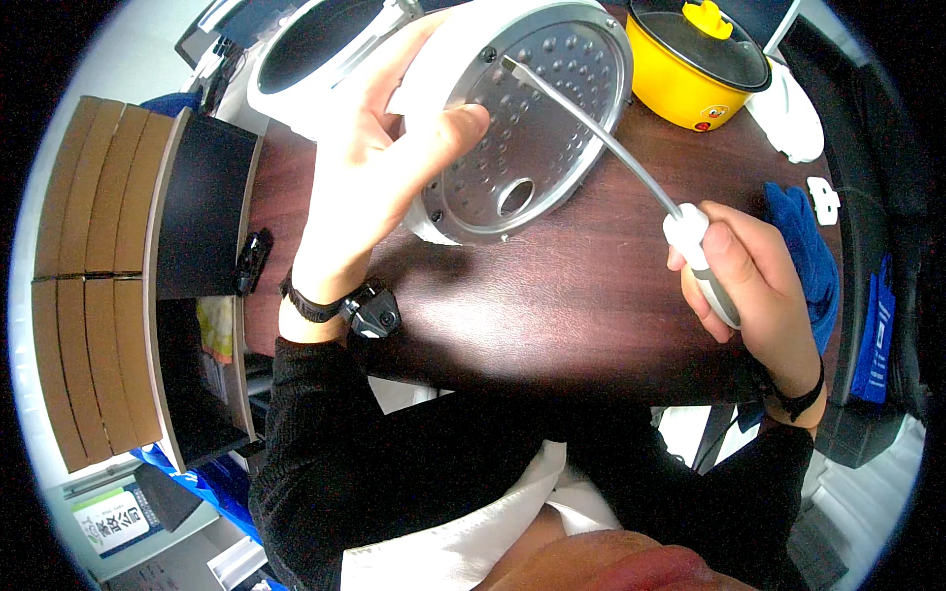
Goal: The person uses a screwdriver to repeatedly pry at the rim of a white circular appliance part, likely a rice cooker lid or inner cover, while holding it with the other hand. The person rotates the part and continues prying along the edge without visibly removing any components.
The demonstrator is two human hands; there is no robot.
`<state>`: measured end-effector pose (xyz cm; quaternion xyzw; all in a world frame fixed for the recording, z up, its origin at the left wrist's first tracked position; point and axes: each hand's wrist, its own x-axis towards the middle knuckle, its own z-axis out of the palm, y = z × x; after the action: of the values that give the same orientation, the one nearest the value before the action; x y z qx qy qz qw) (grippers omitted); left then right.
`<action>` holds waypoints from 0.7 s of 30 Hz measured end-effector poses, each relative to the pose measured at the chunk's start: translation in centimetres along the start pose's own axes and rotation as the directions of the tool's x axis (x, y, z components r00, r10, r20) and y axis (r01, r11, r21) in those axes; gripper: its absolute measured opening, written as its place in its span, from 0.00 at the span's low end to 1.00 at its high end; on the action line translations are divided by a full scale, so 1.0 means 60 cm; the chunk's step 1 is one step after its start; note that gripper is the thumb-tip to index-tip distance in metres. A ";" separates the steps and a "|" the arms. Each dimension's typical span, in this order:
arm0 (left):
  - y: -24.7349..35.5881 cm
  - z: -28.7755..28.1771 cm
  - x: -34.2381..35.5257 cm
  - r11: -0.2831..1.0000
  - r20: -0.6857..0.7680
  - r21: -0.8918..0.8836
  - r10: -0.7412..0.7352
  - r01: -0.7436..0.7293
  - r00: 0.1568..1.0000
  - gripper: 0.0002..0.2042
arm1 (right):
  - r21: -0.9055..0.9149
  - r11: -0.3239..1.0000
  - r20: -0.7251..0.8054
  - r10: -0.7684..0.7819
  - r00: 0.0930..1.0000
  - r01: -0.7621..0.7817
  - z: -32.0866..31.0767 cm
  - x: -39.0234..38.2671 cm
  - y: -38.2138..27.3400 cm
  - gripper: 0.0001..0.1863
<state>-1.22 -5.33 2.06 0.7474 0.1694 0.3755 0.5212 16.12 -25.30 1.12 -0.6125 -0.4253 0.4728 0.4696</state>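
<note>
My left hand (370, 167) holds a round white appliance lid (434, 84) tilted up above the table. Its thumb presses on the dimpled metal inner plate (557, 133), which has an oval hole near its lower edge and dark screws along its rim. In my right hand (754, 266) is a screwdriver (631, 158) with a white and grey handle and a long metal shaft. The screwdriver's tip lies over the plate's upper left part, beside a rim screw (488, 54); whether it touches cannot be told. My left fingers are mostly hidden behind the lid.
A white appliance body (296, 84) with a dark interior stands behind my left hand on the brown table (552, 305). Back right are a yellow pot (680, 84), a white oval piece (793, 118) and blue cloth (803, 256). Brown boxes (99, 197) and a shelf (207, 207) stand left.
</note>
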 end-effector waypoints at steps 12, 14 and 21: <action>-0.002 -0.007 0.003 0.949 0.074 0.251 0.179 -0.192 0.981 0.29 | 0.069 0.997 0.033 0.017 0.999 -0.019 0.002 -0.003 -0.002 0.18; -0.007 -0.015 0.007 0.935 0.122 0.288 0.178 -0.207 0.976 0.28 | 0.068 0.997 0.030 0.022 0.999 -0.024 0.002 -0.004 0.001 0.18; -0.006 -0.008 0.001 0.938 0.078 0.287 0.182 -0.197 0.980 0.28 | 0.074 0.996 0.049 0.051 0.997 -0.055 -0.004 -0.005 -0.001 0.19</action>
<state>-1.49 -4.86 1.82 0.8383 0.1374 0.3758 0.3702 16.31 -25.60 1.27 -0.5939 -0.4017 0.5152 0.4695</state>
